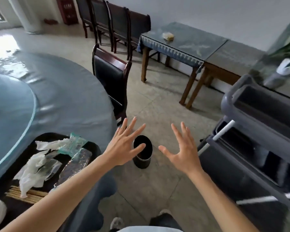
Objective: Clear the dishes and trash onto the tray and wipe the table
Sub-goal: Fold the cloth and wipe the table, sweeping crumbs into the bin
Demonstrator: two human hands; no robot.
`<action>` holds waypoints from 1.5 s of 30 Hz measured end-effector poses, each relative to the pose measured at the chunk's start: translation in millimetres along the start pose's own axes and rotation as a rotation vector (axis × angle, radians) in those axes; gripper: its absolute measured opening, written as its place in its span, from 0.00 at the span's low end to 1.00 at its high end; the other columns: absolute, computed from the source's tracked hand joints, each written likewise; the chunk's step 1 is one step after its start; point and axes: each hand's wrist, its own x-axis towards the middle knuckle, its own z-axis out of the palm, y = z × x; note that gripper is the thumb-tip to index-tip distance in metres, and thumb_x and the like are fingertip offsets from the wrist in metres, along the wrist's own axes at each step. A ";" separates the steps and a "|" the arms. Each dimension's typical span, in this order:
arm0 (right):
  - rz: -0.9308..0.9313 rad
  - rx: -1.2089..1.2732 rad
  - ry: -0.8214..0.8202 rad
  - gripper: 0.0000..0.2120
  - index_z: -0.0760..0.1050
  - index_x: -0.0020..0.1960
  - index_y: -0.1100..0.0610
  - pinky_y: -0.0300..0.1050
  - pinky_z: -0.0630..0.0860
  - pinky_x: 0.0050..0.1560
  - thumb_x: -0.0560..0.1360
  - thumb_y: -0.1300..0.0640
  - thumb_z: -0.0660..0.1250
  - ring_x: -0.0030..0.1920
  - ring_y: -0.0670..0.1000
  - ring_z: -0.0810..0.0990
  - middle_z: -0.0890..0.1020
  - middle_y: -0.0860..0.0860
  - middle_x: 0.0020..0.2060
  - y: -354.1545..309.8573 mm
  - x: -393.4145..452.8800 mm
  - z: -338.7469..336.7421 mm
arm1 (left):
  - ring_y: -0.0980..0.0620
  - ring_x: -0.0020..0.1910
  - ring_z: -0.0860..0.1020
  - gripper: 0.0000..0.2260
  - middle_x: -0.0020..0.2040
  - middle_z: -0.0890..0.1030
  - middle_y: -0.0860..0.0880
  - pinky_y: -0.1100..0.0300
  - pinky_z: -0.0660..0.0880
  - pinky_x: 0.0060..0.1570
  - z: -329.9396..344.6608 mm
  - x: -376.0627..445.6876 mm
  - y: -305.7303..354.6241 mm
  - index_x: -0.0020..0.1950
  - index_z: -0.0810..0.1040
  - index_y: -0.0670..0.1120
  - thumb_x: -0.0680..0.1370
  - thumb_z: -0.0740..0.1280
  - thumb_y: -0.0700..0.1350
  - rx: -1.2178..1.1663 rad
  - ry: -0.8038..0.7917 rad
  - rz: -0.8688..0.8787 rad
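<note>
**Ana:** Pale floor tiles fill the middle of the frame, with the round worktop (60, 97) under its blue-grey cover at left and a grey cart (251, 131) at right. Where is the tray?

**Ben:** At the lower left, on the worktop's edge. It is a black tray (94, 148) already loaded: crumpled tissues (35, 166), a torn green wrapper (74, 144), a foil packet (77, 163) and a bundle of chopsticks (30, 195).

**Ana:** So which step is this?

**Ben:** Clearing looks mostly done, I think; the part of the worktop in view carries only the tray. Wiping does not seem to have begun, and I see no cloth.

**Ana:** And the hands?

**Ben:** Both are spread wide and hold nothing. The left hand (124, 148) and right hand (182, 151) hover at centre frame above the floor, the left one overlapping a small dark bin (144, 158) in the picture; whether it touches it I cannot tell.

**Ana:** Next move?

**Ben:** Probably tipping the trash into that bin or fetching a cloth. Either way, a hand must close on something first, and the tray sits near the edge, so lift it level.
</note>
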 end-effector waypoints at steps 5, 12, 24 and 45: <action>0.124 0.024 0.101 0.46 0.50 0.83 0.37 0.62 0.54 0.81 0.71 0.22 0.60 0.83 0.51 0.42 0.47 0.48 0.84 68.9 -35.8 -52.4 | 0.49 0.80 0.30 0.32 0.82 0.35 0.57 0.39 0.46 0.80 34.5 46.1 73.1 0.81 0.45 0.66 0.81 0.57 0.65 0.011 -0.086 0.144; 0.268 -0.016 0.215 0.45 0.50 0.82 0.37 0.60 0.55 0.81 0.71 0.22 0.60 0.84 0.54 0.45 0.48 0.47 0.84 183.3 -89.0 -130.9 | 0.48 0.79 0.30 0.32 0.82 0.34 0.55 0.39 0.46 0.79 108.9 105.8 204.7 0.81 0.44 0.66 0.81 0.56 0.65 0.001 -0.236 0.256; 0.569 -0.023 0.418 0.45 0.52 0.82 0.35 0.58 0.54 0.81 0.70 0.19 0.56 0.84 0.52 0.47 0.50 0.46 0.84 346.1 -186.7 -249.3 | 0.52 0.80 0.32 0.31 0.82 0.37 0.58 0.42 0.46 0.80 235.1 177.8 399.5 0.82 0.48 0.65 0.82 0.58 0.63 -0.092 -0.366 0.495; 1.061 0.287 0.777 0.38 0.58 0.80 0.44 0.24 0.67 0.61 0.77 0.42 0.72 0.66 0.29 0.67 0.69 0.36 0.72 560.1 -274.9 -391.7 | 0.48 0.80 0.33 0.35 0.83 0.51 0.55 0.49 0.33 0.77 435.8 288.8 702.9 0.82 0.53 0.57 0.80 0.64 0.39 -0.103 -0.518 1.068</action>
